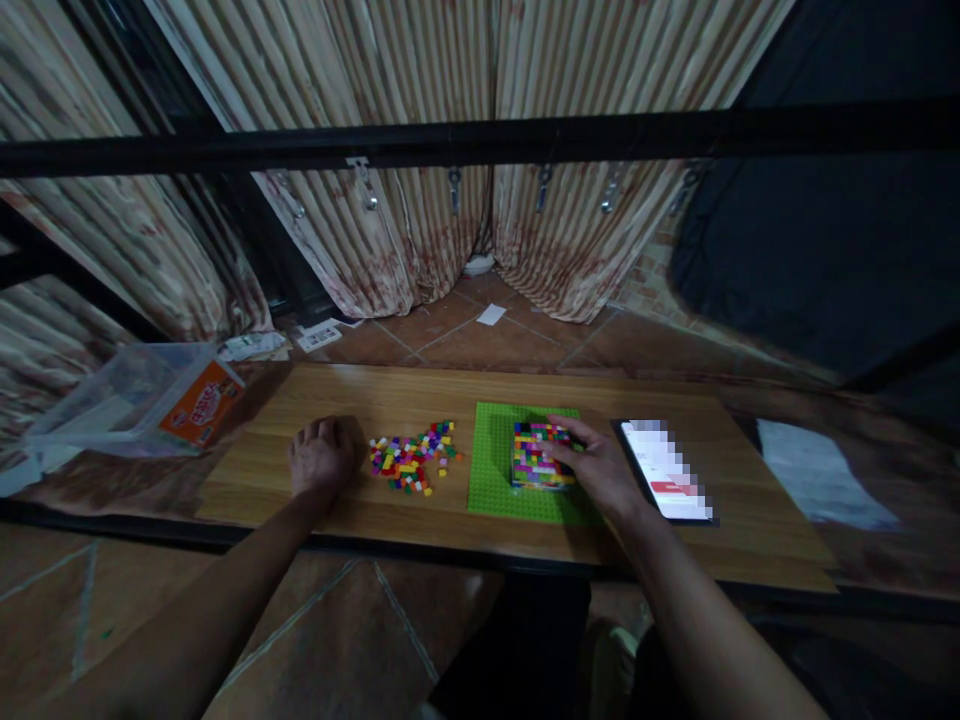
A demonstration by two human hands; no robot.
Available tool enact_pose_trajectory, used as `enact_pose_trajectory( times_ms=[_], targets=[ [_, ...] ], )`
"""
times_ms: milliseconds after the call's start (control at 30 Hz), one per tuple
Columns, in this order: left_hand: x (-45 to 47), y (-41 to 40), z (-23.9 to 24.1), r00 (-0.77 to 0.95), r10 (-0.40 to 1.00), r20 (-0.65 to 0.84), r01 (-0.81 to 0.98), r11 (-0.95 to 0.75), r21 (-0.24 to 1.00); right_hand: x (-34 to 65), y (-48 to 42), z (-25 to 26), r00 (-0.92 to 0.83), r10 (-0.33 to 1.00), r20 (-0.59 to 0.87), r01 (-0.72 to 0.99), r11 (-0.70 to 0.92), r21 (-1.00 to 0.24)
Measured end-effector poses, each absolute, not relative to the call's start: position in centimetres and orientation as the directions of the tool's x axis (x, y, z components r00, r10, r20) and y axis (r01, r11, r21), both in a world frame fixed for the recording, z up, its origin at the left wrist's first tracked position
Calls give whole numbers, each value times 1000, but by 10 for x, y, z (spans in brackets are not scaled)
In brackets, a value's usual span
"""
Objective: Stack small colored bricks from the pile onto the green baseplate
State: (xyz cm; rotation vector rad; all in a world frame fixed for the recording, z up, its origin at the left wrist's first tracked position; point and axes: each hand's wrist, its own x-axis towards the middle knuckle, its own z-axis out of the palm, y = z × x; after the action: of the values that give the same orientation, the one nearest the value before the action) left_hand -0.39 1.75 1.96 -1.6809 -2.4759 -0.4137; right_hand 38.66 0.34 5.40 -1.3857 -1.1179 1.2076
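My left hand (pixel 321 460) rests on the wooden table with its fingers curled in, and nothing shows in it. Just right of it lies a loose pile of small coloured toy bricks (pixel 405 466). A green studded baseplate (pixel 492 480) carries a block built of many-coloured bricks (pixel 534 458). Over the right side of that build reaches my right hand (pixel 600 465), thumb and index finger close together at its top. Whatever may be between those fingertips is too small to make out.
A phone (pixel 666 470) with a lit screen lies right of the baseplate on the table (pixel 435 390). Beyond the left end stands a clear plastic box (pixel 127 400) with an orange label. White paper (pixel 821 475) lies off the right end. A dark bar (pixel 480 142) with hooks crosses behind.
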Motion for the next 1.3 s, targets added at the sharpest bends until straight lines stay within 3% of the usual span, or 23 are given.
enact_pose_trajectory(
  times_ms=[133, 233, 333, 467, 533, 667, 1000, 1300],
  targets=[
    [-4, 18, 18, -374, 891, 257, 925, 340, 168, 396, 11, 48, 306, 947, 102, 76, 83, -994],
    [-4, 18, 16, -375, 889, 265, 925, 339, 172, 394, 10, 52, 385, 888, 253, 188, 194, -963],
    [-4, 18, 14, -375, 888, 265, 925, 340, 170, 375, -2, 60, 264, 884, 387, 327, 296, -898],
    [-4, 17, 14, -370, 890, 268, 927, 334, 170, 334, -25, 62, -98, 869, 485, 418, 478, -772],
    [-3, 16, 15, -376, 886, 270, 924, 338, 177, 314, -31, 56, -230, 854, 466, 430, 519, -738],
    [-3, 16, 14, -385, 881, 275, 920, 344, 186, 287, -31, 42, -306, 860, 409, 521, 510, -684],
    [-6, 16, 11, -376, 885, 274, 923, 333, 190, 256, -11, 33, -288, 911, 297, 755, 406, -515],
    [-3, 17, 15, -397, 884, 246, 913, 353, 206, 255, -7, 24, -302, 923, 239, 797, 382, -468]
  ],
)
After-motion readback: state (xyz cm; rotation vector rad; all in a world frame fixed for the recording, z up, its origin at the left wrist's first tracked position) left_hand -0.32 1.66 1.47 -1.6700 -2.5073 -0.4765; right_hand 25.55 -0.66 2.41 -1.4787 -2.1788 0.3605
